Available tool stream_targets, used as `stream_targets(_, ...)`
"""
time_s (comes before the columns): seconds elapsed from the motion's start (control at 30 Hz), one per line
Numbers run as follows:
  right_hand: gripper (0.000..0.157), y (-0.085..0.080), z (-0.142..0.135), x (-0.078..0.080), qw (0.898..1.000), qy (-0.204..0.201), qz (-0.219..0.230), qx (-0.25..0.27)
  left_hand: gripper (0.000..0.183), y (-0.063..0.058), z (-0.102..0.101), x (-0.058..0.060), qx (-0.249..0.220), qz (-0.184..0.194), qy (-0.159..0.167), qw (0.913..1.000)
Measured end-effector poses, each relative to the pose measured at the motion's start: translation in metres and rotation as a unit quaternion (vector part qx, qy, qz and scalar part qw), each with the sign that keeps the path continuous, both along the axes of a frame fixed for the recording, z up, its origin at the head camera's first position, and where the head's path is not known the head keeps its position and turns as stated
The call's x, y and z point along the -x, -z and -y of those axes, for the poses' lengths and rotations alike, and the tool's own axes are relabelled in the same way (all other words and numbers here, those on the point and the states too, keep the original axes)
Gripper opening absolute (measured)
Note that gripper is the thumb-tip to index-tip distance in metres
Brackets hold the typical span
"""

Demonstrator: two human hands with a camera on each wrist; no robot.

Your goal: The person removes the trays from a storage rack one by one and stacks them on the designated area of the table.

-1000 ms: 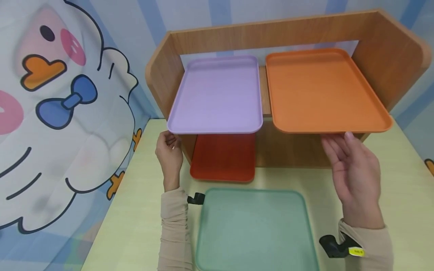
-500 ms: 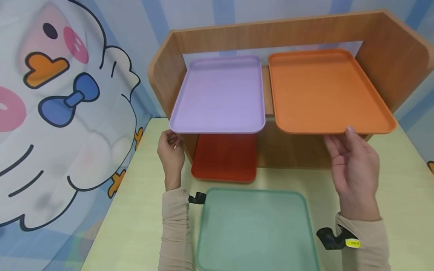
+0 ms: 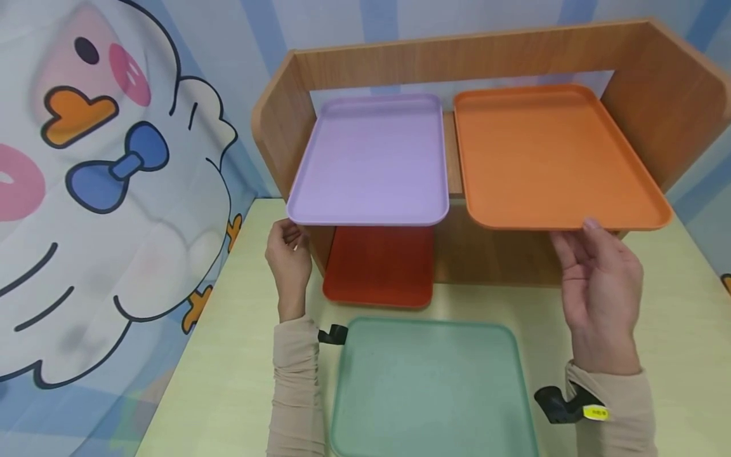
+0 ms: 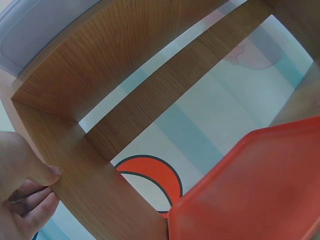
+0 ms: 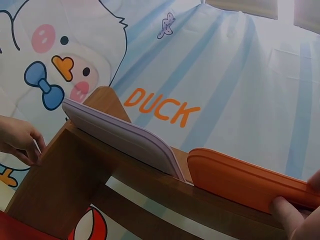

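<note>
My right hand (image 3: pixel 602 285) pinches the front edge of an orange tray (image 3: pixel 554 158), thumb at the rim and fingers beneath. The tray lies on the upper right of a wooden shelf (image 3: pixel 468 57), its front overhanging. In the right wrist view the thumb (image 5: pixel 286 210) touches the orange tray's edge (image 5: pixel 235 175). My left hand (image 3: pixel 290 270) grips the front edge of the shelf's left side panel, with thumb and fingers on either side in the left wrist view. Beside the orange tray sits a purple tray (image 3: pixel 371 162), also overhanging the shelf front.
On the lower level a red tray (image 3: pixel 379 266) sticks out at the left. A green tray (image 3: pixel 431 387) lies on the pale yellow table (image 3: pixel 211 355) in front of the shelf. Behind hangs a printed duck cloth (image 3: pixel 165 266).
The orange tray's front edge has come slightly toward me and to the right, with my right hand on it. My left hand keeps its grip. The whole head view has shifted a little.
</note>
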State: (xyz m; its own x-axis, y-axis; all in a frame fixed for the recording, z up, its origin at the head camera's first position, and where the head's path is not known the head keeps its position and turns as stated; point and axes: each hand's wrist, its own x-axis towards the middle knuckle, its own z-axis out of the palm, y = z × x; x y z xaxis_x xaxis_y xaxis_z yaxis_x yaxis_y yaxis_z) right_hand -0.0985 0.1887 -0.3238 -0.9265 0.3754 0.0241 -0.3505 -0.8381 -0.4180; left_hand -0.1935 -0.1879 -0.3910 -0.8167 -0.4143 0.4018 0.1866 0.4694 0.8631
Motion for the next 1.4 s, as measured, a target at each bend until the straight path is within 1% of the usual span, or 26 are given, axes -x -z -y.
stream_targets(0.27, 0.023, 0.001, 0.0, -0.004, 1.0, 0.005, -0.004, 0.011, 0.023, 0.0, 0.0, 0.0, 0.0, -0.007, 0.004, 1.0)
stream_targets(0.6, 0.028, 0.003, 0.0, -0.015, 0.999, 0.009, -0.015, 0.031, 0.023, 0.0, 0.0, 0.0, -0.002, -0.006, 0.004, 1.0)
stream_targets(0.77, 0.03, 0.005, 0.001, -0.021, 0.999, 0.016, -0.027, 0.031, 0.023, 0.0, 0.0, 0.0, -0.002, -0.005, 0.004, 1.0)
stream_targets(0.97, 0.019, 0.007, 0.002, -0.028, 0.998, 0.031, -0.04, 0.029, 0.023, 0.0, 0.0, -0.001, -0.004, -0.002, 0.005, 1.0)
stream_targets(1.13, 0.016, 0.007, 0.002, -0.032, 0.998, 0.032, -0.044, 0.03, 0.022, 0.0, 0.001, -0.001, -0.004, -0.002, 0.006, 1.0)
stream_targets(1.27, 0.017, 0.007, 0.001, -0.037, 0.998, 0.037, -0.047, 0.028, 0.022, 0.001, 0.002, -0.001, -0.005, -0.003, 0.007, 1.0)
stream_targets(1.4, 0.028, 0.009, 0.0, -0.043, 0.998, 0.04, -0.053, 0.006, 0.021, 0.002, 0.003, -0.001, -0.006, -0.004, 0.004, 1.0)
